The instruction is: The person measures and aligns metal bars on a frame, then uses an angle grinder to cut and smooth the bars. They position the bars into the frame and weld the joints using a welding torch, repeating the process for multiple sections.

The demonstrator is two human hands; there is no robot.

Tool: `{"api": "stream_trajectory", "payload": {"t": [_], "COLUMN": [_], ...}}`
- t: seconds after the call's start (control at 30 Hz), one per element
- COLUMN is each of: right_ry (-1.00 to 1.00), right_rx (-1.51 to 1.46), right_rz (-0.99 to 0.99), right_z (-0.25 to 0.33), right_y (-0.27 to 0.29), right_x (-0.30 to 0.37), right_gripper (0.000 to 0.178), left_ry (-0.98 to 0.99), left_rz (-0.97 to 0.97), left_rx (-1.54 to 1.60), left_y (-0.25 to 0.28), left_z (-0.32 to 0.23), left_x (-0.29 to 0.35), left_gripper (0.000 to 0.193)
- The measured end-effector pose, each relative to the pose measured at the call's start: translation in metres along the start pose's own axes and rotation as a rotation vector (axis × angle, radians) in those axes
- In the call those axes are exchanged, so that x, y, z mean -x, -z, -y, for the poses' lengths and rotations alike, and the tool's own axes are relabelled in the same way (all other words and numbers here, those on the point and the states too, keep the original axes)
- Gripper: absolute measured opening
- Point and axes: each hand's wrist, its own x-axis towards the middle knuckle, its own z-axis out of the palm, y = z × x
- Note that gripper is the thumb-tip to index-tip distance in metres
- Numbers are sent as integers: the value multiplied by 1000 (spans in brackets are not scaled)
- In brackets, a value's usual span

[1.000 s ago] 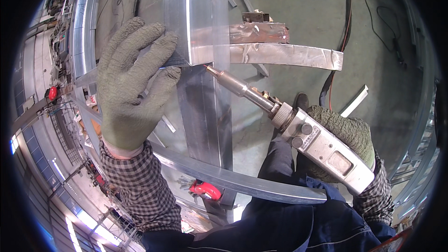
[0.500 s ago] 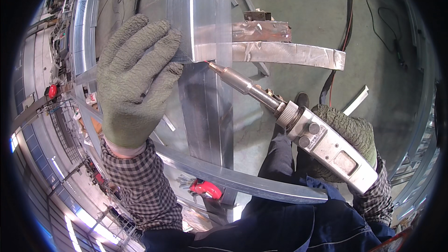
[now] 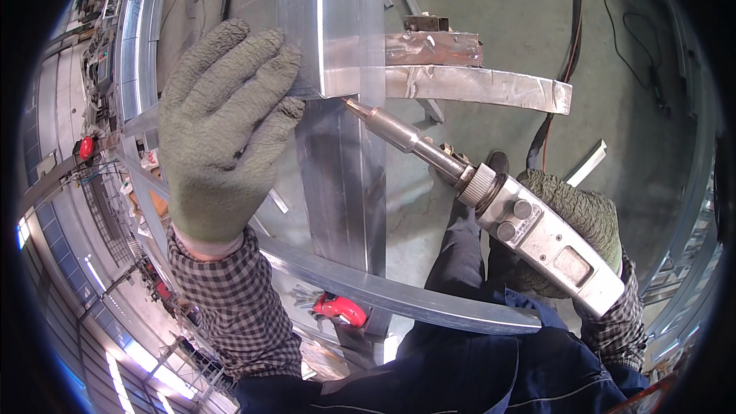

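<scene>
My right hand (image 3: 586,215), in a green textured glove, is wrapped round a handheld laser welding gun (image 3: 537,241) with a white body, two round knobs and a long metal barrel. The gun slants up to the left, and its copper-coloured tip is at the lower corner of a shiny square metal tube (image 3: 338,23). Whether the tip touches the metal cannot be made out. My left hand (image 3: 226,126), gloved the same way, lies with its fingers stretched out and fingertips against the tube's left side. Below that corner a wide metal beam (image 3: 341,184) runs toward me.
A metal rail (image 3: 399,297) crosses in front of my body. Curved metal bar (image 3: 491,90) and rusty block (image 3: 433,50) jut out right of the tube. A red tool (image 3: 340,309) sits beneath the rail. Dark cable (image 3: 573,23) and a loose offcut (image 3: 588,162) lie on the floor.
The view has shifted slightly. A small red glint at the gun's tip no longer shows clearly. Both hands keep nearly the same places, with the gun still at the tube's corner.
</scene>
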Motion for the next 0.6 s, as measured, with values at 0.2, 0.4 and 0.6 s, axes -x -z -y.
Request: {"api": "stream_trajectory", "payload": {"t": [0.2, 0.4, 0.6], "right_ry": [16, 28, 34], "right_rx": [-9, -13, -20], "right_rz": [2, 4, 0], "right_z": [-3, -6, -7], "right_y": [-1, -1, 1], "right_x": [-1, -4, -1], "right_gripper": [71, 72, 73], "left_ry": [-10, 12, 8], "left_rz": [-10, 69, 73], "left_rx": [-2, -30, -30], "left_y": [-1, 6, 6], "left_z": [0, 0, 1], "left_x": [0, 2, 1], "left_gripper": [37, 38, 38]}}
